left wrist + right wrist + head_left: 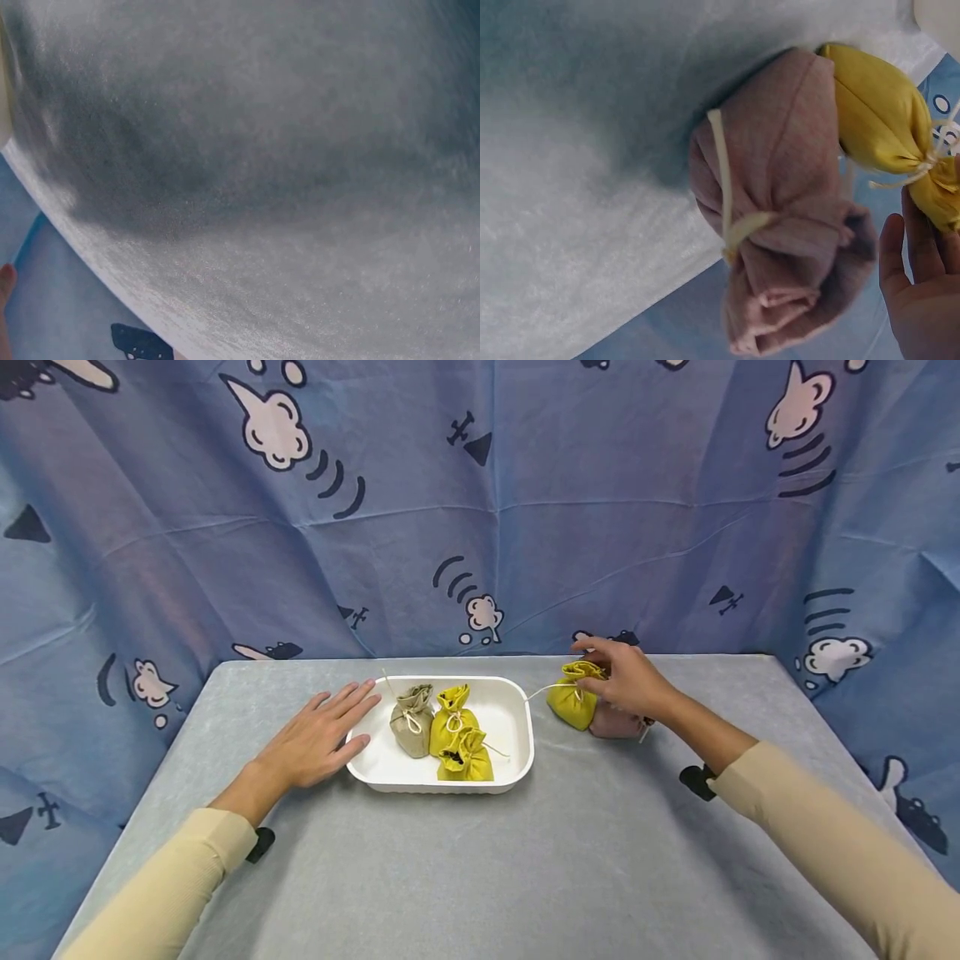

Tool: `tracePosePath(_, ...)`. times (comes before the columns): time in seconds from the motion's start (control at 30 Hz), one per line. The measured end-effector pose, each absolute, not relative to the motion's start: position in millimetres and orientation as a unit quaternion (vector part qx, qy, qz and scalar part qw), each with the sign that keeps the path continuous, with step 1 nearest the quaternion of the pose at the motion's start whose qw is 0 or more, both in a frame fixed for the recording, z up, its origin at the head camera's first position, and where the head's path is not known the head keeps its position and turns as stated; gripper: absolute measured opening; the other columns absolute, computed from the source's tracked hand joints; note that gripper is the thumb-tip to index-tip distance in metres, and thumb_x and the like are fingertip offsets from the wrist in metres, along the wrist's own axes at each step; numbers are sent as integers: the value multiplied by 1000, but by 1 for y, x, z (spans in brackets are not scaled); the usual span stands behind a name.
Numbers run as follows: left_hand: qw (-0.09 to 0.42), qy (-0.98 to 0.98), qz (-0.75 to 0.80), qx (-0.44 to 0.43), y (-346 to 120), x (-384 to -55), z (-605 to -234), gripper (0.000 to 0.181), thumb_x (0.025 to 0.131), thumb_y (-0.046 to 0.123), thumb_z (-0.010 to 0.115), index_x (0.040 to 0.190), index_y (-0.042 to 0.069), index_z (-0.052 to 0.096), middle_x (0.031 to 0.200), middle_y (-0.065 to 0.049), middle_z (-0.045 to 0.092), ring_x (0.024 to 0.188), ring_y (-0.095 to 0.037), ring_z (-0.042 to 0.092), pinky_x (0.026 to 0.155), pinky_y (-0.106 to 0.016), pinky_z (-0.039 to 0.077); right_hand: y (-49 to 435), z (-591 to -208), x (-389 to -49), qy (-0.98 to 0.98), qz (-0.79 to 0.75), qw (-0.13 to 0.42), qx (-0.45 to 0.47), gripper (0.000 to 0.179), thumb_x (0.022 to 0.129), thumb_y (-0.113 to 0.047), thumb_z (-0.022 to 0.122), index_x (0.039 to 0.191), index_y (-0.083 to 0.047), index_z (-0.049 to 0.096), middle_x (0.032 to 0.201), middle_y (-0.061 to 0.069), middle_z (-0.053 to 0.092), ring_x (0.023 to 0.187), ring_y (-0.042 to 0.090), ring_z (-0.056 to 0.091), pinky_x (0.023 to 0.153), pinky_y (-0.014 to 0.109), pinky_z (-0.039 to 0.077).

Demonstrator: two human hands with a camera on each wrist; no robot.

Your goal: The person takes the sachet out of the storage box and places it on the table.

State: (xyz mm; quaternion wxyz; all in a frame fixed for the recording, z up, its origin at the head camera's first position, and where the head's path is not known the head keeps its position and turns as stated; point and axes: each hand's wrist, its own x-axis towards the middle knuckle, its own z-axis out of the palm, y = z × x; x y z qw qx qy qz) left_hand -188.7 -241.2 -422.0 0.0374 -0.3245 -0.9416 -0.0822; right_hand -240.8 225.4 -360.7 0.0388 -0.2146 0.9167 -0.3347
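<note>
My left hand [311, 747] lies with its fingers spread against the left rim of a white tray [517, 752]. Inside the tray are a grey-green drawstring pouch [411, 731] and two yellow pouches, one farther back [452, 724] and one in front [472, 760]. To the right of the tray, my right hand [626, 677] pinches the neck of another yellow pouch [572, 706], thumb in front and fingers behind. A pink pouch [772, 150] sits against that yellow one, under the right hand in the head view. The left wrist view shows mostly tabletop.
The grey cloth-covered table [480, 868] meets a blue patterned curtain [420, 543] at its back edge. One pale drawstring [543, 692] stretches from the right-hand yellow pouch toward the tray's right rim. Dark wrist devices [697, 782] show below both sleeves.
</note>
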Motion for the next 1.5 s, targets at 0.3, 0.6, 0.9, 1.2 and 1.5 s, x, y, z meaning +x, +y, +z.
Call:
tracePosePath(0.3, 37, -942, -82, -323, -241, -188, -420, 63, 103, 40, 47, 157, 10, 32, 165, -6, 21, 148, -34, 24, 113, -62, 24, 220, -347, -241, 911, -341, 36, -229, 55, 88, -6, 75, 138, -3, 53, 124, 20, 66, 114, 34, 63, 97, 53, 49)
tracePosePath(0.6, 35, -943, -83, -321, -240, -188, -420, 63, 102, 40, 47, 157, 11, 32, 165, -7, 22, 149, -34, 24, 113, -62, 23, 207, -333, -237, 902, -354, 30, -244, 58, 87, -12, 78, 139, -5, 53, 130, 16, 63, 119, 32, 61, 99, 51, 47)
tracePosePath(0.9, 42, -941, -85, -326, -241, -189, -423, 64, 102, 40, 47, 156, 10, 32, 164, -8, 23, 148, -35, 25, 112, -63, 24, 182, -331, -221, 880, -378, 58, -283, 60, 84, -12, 81, 137, -2, 54, 128, 14, 64, 117, 29, 63, 99, 44, 50)
tracePosePath(1.2, 40, -941, -85, -325, -241, -189, -423, 64, 102, 41, 47, 157, 11, 32, 165, -5, 20, 148, -34, 24, 113, -62, 23, 155, -331, -208, 871, -371, 85, -311, 60, 83, -19, 82, 136, -8, 56, 127, 8, 66, 116, 22, 63, 100, 42, 49)
tracePosePath(1.5, 36, -942, -83, -323, -241, -190, -422, 64, 103, 41, 47, 157, 11, 32, 165, -5, 19, 149, -33, 23, 113, -62, 23, 133, -339, -197, 850, -374, 100, -357, 58, 82, -12, 83, 134, -2, 58, 127, 9, 66, 114, 23, 65, 99, 44, 50)
